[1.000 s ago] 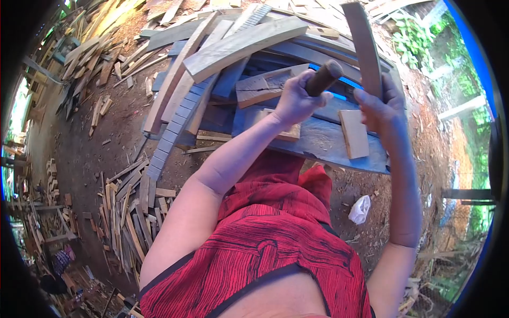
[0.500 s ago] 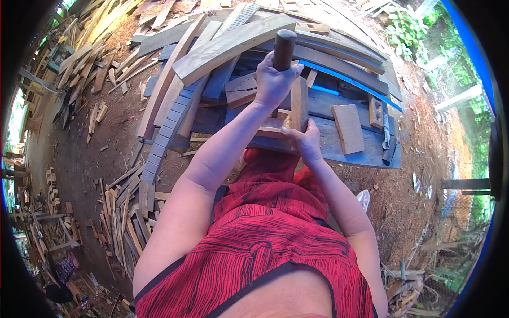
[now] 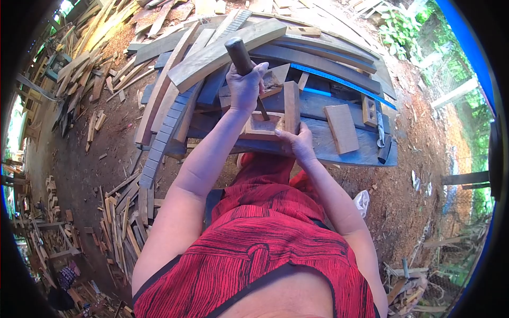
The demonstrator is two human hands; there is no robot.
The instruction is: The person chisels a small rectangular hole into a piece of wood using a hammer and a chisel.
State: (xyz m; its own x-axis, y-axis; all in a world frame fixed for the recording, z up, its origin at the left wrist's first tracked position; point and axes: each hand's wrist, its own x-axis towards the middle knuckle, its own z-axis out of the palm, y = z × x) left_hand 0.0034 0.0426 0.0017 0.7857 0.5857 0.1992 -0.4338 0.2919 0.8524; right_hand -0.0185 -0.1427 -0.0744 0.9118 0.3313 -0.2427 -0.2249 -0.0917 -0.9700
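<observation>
Clasping a dark cylindrical handle (image 3: pixel 238 55): left hand (image 3: pixel 245 91).
Right hand (image 3: pixel 298 142) grips squared brown wooden piece (image 3: pixel 291 108) near front edge of grey plank bench (image 3: pixel 368 147).

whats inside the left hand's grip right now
The left hand grips a chisel's dark handle, whose top sticks out above; the narrow blade shows below. The stretch inside the fist is covered.

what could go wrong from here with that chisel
The chisel in the left hand points down into the recessed block, close to the right hand, which grips a wooden bar; a slip could cut that hand. The block also lies by the near edge of the bench, so it might shift or tip under a hard push.
</observation>
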